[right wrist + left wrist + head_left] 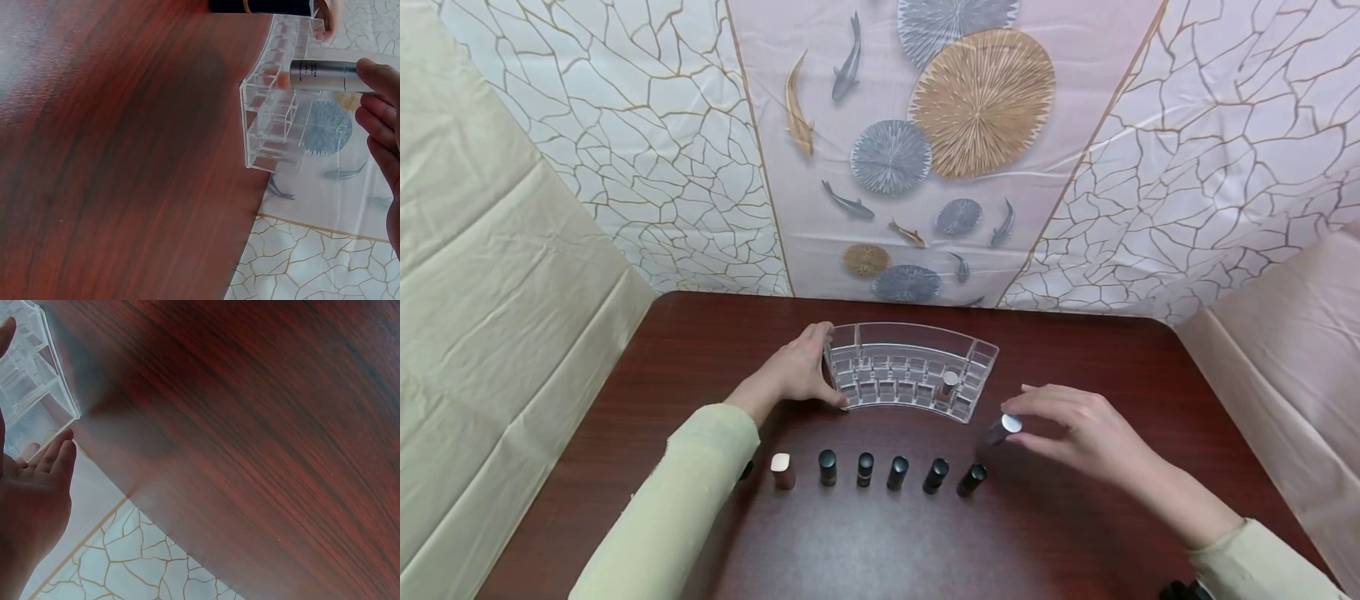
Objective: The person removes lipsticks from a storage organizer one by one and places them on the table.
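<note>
A clear acrylic lipstick organizer (pixel 891 335) with a curved, stepped shape stands on the table. At its left end, my left hand (pixel 801 367) grips it, thumb at the front corner and fingers around the back. In the left wrist view those fingers (pixel 55 464) lie along the organizer's side. My right hand (pixel 1078 427) pinches a silver lipstick tube (pixel 1004 427) by its top, just right of the organizer. The right wrist view shows that tube (pixel 319 75) off the table. Another silver-topped lipstick (pixel 951 382) stands in a slot near the organizer's right end.
Several black lipstick tubes (pixel 897 472) stand in a row in front of the organizer. A squarish tube with a pale top (pixel 782 471) stands at the row's left end. Patterned cloth (pixel 887 242) rises behind the brown table (pixel 895 550).
</note>
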Action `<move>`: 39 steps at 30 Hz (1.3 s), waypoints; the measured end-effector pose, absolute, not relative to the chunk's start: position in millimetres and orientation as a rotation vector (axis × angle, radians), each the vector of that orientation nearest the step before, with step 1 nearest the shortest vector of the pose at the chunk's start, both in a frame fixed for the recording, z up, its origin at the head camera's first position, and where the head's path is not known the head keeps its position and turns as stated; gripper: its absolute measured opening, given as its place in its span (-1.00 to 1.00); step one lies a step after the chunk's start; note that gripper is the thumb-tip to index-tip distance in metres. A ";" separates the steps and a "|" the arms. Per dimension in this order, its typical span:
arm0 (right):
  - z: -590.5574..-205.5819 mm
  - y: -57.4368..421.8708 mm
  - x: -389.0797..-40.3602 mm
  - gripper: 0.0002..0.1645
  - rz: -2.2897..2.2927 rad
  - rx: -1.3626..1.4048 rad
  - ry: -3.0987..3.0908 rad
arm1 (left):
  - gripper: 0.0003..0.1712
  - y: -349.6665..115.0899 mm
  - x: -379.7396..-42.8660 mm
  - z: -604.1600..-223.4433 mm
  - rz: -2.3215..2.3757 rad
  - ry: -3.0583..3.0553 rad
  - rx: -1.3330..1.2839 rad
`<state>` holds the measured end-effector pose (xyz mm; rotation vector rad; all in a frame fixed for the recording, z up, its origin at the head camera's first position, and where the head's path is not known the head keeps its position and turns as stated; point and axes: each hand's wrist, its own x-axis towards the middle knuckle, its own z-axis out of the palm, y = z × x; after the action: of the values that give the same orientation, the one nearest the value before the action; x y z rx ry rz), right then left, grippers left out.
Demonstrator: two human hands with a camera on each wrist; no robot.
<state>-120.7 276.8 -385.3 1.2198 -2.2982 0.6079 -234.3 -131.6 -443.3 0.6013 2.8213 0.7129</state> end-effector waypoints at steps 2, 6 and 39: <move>-387.9 278.7 -119.1 -0.43 0.611 1.215 -2.303 | 0.43 -131.2 -234.6 -443.1 0.709 2.820 0.600; -393.4 281.7 -115.7 -0.44 0.623 1.219 -2.319 | 0.43 -131.0 -234.5 -442.0 0.706 2.818 0.604; -438.1 288.9 -87.4 -0.52 0.658 1.092 -2.483 | 0.45 -131.5 -233.0 -441.0 0.711 2.812 0.589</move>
<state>-87.4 288.9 -438.1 1.0923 -2.4826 0.6576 -233.0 -131.5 -441.0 0.5887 2.8120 0.7115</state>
